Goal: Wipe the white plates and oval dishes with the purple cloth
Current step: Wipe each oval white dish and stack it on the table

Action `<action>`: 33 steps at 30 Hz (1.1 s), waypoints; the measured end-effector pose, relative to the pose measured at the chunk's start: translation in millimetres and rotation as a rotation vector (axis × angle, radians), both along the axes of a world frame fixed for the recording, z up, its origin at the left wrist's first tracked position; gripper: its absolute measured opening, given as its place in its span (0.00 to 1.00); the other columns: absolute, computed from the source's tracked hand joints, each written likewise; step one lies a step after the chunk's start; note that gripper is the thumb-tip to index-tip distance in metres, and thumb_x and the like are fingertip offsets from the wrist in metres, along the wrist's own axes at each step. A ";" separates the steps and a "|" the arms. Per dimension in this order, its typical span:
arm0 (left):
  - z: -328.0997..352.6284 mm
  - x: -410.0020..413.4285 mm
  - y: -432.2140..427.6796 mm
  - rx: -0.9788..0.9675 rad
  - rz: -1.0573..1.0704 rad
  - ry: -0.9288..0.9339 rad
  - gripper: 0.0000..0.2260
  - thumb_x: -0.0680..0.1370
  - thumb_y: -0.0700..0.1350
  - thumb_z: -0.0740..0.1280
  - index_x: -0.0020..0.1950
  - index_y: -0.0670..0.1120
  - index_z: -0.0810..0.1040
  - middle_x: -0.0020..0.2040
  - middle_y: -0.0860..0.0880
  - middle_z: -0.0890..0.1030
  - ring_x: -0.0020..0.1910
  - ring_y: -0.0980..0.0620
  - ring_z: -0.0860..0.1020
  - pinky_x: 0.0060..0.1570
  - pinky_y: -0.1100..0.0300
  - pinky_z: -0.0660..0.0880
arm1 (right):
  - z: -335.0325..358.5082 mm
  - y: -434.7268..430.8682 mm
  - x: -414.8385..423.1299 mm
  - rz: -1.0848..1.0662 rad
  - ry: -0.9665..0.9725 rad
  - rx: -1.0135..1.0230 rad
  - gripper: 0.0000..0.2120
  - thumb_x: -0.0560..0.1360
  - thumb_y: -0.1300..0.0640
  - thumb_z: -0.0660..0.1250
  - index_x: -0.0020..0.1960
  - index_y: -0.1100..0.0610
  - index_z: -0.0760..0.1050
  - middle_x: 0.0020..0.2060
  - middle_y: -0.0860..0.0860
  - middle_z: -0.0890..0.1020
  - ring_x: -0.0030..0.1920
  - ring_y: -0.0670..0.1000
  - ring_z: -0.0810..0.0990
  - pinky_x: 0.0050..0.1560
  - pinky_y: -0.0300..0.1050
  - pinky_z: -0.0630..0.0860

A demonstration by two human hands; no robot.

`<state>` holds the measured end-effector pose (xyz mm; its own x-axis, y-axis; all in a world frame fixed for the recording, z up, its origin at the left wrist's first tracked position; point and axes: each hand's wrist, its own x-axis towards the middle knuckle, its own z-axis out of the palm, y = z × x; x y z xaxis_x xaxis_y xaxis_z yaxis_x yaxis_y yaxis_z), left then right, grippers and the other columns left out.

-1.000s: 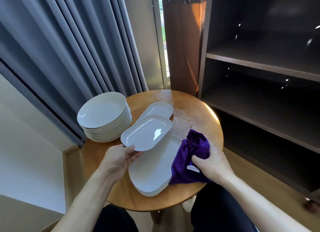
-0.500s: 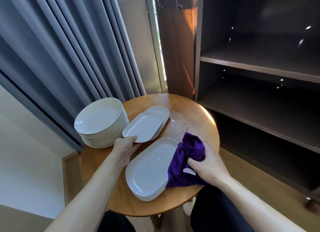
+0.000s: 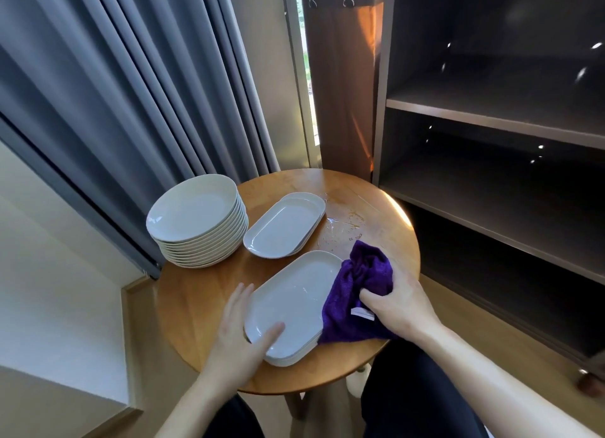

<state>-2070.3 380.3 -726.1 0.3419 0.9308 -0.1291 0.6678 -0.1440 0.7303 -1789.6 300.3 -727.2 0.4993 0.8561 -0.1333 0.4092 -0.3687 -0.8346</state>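
left hand (image 3: 240, 336) flat, fingers straight, on near rim of glossy white oval ceramic dish (image 3: 291, 303) topping the near stack (image 3: 288, 360) | right hand (image 3: 401, 303) clutches soft purple terry cloth (image 3: 353, 293) at its right edge | likely slick, brittle: steady by rim

Nothing could be read anywhere; the white tag (image 3: 362, 313) on the purple cloth (image 3: 357, 293) showed no legible print.
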 end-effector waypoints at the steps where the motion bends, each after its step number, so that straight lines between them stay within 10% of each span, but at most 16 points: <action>1: -4.1 -3.9 -7.6 0.013 -0.039 0.013 0.45 0.68 0.72 0.70 0.81 0.63 0.55 0.79 0.70 0.48 0.75 0.73 0.49 0.76 0.57 0.54 | 0.6 -0.4 -1.2 0.002 -0.023 -0.001 0.17 0.71 0.48 0.73 0.57 0.43 0.73 0.52 0.47 0.81 0.48 0.47 0.81 0.48 0.51 0.82; 10: -16.3 -10.1 -23.4 -0.004 -0.137 0.033 0.59 0.60 0.79 0.70 0.77 0.70 0.33 0.73 0.79 0.33 0.76 0.70 0.42 0.78 0.57 0.48 | 18.8 6.5 -11.9 0.022 -0.323 0.115 0.33 0.72 0.45 0.77 0.71 0.42 0.65 0.70 0.43 0.62 0.63 0.52 0.75 0.55 0.53 0.82; 22: -18.5 -24.7 -13.8 -0.007 -0.126 -0.065 0.60 0.62 0.72 0.76 0.75 0.73 0.31 0.81 0.69 0.48 0.80 0.60 0.53 0.78 0.55 0.55 | 8.9 65.4 -66.4 0.185 -0.932 -0.121 0.32 0.73 0.40 0.69 0.73 0.49 0.66 0.75 0.56 0.63 0.72 0.62 0.64 0.69 0.59 0.69; 33: -30.9 -26.1 -10.5 0.015 -0.108 -0.158 0.63 0.60 0.68 0.80 0.77 0.71 0.33 0.79 0.73 0.51 0.77 0.69 0.55 0.69 0.67 0.55 | -0.8 72.5 -115.5 0.258 -0.744 -0.010 0.33 0.74 0.34 0.55 0.73 0.51 0.62 0.75 0.56 0.59 0.69 0.63 0.64 0.66 0.63 0.68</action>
<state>-2096.3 369.8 -757.0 0.4550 0.8890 -0.0521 0.5249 -0.2205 0.8221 -1905.1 372.8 -728.0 0.2458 0.9577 0.1495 0.9328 -0.1917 -0.3052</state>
